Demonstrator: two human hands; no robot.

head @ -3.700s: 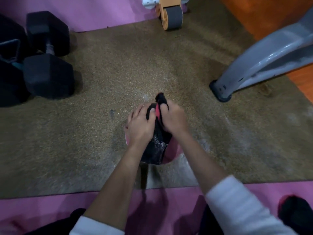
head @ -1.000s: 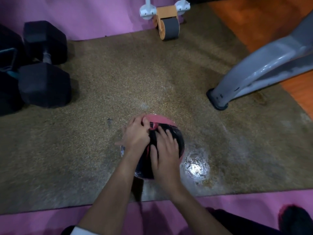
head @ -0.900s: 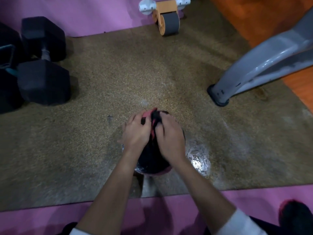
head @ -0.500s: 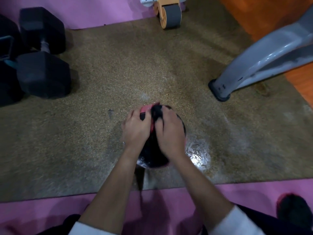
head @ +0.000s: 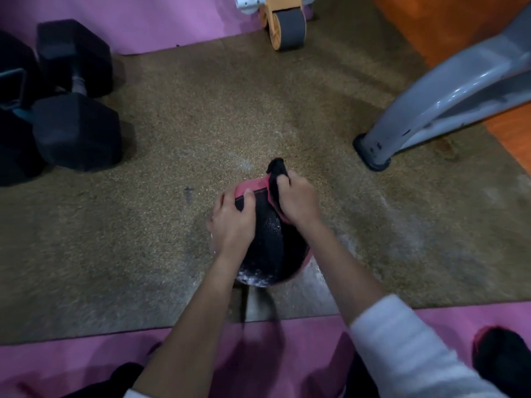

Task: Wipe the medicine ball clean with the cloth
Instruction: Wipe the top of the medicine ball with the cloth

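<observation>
- Since half a second ago, the right hand (head: 298,203) has slid to the far right shoulder of the black-and-pink textured medicine ball (head: 270,242). The two hands now sit further apart, with a wider strip of the black panel bare between them.
- A pink panel of the medicine ball now shows at its far top edge, where the hands covered it before.
- The medicine ball rests on the brown speckled floor mat (head: 172,133), near the mat's front edge, and it has whitish residue along its near lower rim.
- The right hand is a closed fist pinching the bunched black cloth (head: 275,170) and pressing it against the ball. A dark tip of the cloth pokes out above the knuckles.
- The left hand (head: 232,222) lies on the upper left side of the ball, with its fingers curved over the far edge to grip it.
- A white sleeve (head: 402,343) covers the right forearm.
- A black hexagonal dumbbell (head: 74,96) lies at the mat's left edge, well apart from the ball.
- An orange-and-grey ab wheel (head: 287,23) stands at the far edge.
- A grey metal machine leg (head: 436,101) comes down on the right.
- A pink foam mat (head: 287,357) borders the near side.
</observation>
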